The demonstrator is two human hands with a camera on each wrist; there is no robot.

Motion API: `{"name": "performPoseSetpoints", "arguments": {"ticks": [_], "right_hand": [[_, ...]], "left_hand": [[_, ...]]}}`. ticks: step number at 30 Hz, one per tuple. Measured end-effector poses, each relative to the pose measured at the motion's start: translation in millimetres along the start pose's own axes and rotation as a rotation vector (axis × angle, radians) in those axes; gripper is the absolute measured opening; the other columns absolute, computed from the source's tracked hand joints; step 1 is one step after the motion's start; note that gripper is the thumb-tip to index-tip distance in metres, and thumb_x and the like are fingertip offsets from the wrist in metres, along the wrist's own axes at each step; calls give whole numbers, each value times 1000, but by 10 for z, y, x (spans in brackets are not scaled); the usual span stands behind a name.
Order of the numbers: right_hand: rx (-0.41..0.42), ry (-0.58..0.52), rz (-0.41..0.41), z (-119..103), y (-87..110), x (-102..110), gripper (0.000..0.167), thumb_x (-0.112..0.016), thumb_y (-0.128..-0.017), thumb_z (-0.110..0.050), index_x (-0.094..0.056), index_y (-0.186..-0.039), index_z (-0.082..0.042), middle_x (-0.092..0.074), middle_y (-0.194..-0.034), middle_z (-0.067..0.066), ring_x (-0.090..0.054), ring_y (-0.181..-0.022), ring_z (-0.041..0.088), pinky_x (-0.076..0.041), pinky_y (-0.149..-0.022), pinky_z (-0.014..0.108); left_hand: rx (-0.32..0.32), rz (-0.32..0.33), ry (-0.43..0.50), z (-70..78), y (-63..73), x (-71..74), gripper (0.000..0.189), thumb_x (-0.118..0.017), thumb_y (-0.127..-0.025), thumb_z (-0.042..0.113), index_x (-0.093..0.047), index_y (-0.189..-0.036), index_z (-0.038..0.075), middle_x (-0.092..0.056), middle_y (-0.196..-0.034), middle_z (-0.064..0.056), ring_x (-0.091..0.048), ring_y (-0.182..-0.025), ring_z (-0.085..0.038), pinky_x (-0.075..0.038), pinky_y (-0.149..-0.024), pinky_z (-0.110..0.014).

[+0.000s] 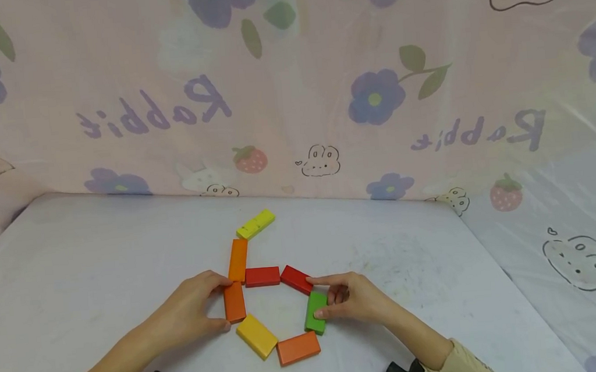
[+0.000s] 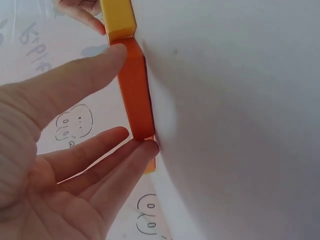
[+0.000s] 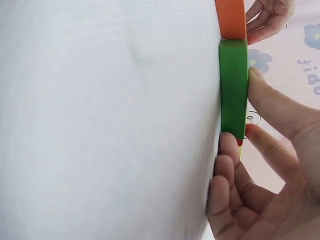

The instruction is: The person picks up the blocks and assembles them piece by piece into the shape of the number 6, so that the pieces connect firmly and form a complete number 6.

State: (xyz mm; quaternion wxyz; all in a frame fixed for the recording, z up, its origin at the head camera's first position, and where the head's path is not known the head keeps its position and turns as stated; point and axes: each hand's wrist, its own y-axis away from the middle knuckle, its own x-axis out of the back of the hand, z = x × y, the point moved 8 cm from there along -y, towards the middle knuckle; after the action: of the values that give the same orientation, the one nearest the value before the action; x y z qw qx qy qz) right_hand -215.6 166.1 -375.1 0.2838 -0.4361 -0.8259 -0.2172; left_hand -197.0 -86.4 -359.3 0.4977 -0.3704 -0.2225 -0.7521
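Rectangular blocks lie end to end in a loop with a tail. My left hand point(image 1: 192, 311) pinches a dark orange block point(image 1: 235, 302) by its ends, thumb at the near end point(image 2: 136, 95). My right hand point(image 1: 356, 298) has its thumb on a green block point(image 1: 315, 313) and its index finger touching a slanted red block point(image 1: 296, 280). In the right wrist view, its other fingers curl by the far end of the green block point(image 3: 233, 90). Another red block point(image 1: 262, 277) lies between the slanted one and the left-hand orange blocks.
At the loop's near side lie a yellow block point(image 1: 257, 336) and an orange block point(image 1: 298, 349). Another orange block point(image 1: 238, 261) and a yellow-green block point(image 1: 256, 224) extend away at the back. A white tabletop point(image 1: 99, 266) meets a patterned curtain point(image 1: 291, 93) behind.
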Motion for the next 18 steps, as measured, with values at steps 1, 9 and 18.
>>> {"name": "performPoseSetpoints", "arguments": {"ticks": [1, 9, 18], "right_hand": [[-3, 2, 0, 5, -1, -2, 54, -79, -79, -23, -62, -129, -12, -59, -73, -2, -49, -62, 5, -44, -55, 17], [-2, -6, -6, -4, 8, -16, 54, -79, -79, -23, -62, -129, -12, -60, -75, -2, -49, -64, 5, -44, -56, 17], [13, -8, -3, -17, 11, 4, 54, -79, -79, -23, -62, -129, -11, -59, -75, -1, -49, -65, 4, -44, -57, 17]], "left_hand": [[8, -4, 2, -11, 5, -2, 61, -87, -66, 20, -61, -119, 5, -63, -115, -4, -59, -105, -22, -50, -94, -47], [32, -12, 18, -66, 28, -1, 57, -86, -69, 22, -62, -118, 4, -65, -113, -2, -60, -103, -21, -51, -92, -47], [7, 4, 6, -9, -4, -7, 54, -86, -69, 20, -64, -116, 4, -66, -110, -1, -61, -100, -19, -52, -90, -44]]}}
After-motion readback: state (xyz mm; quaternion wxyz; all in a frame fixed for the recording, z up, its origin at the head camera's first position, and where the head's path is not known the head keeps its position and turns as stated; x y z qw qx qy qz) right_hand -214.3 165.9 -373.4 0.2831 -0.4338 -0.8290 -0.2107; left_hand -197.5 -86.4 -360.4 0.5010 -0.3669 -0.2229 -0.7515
